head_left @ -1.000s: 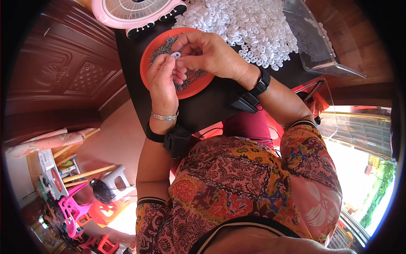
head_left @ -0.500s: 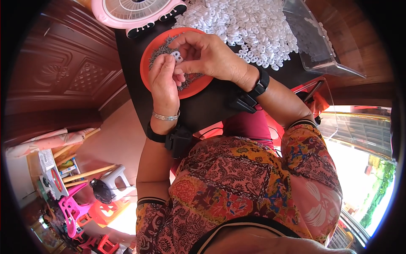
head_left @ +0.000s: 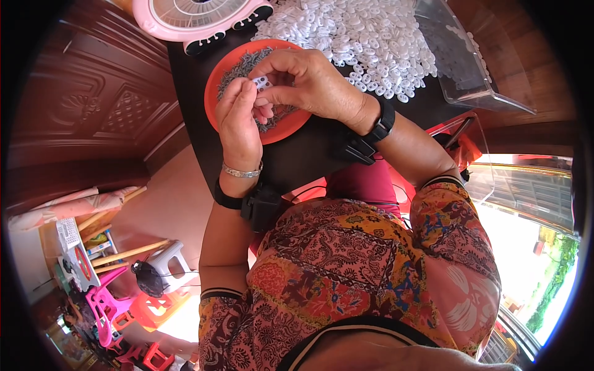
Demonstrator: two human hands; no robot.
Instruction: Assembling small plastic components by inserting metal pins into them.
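Over a round orange-red tray (head_left: 214, 110) of small grey screw-like pieces (head_left: 238, 71), both my hands meet at a small white plastic piece with holes (head_left: 260, 81). My left hand (head_left: 239, 117) pinches it from the left between thumb and fingers. From the right, the thumb and index finger of my right hand (head_left: 306, 80) close on the same piece. Whether a grey piece is also between the fingers is hidden. Beyond my right hand lies a large heap of white oval pieces (head_left: 365, 43), each with two holes.
A pink fan-like device (head_left: 201, 21) stands at the back left of the dark table (head_left: 201, 133). At the right, a clear plastic bin (head_left: 461, 93) lies beside the heap. Plastic stools (head_left: 170, 269) are on the floor at the left.
My right fingertips have come in closer over the white piece, and the piece has turned slightly. My left hand has barely moved.
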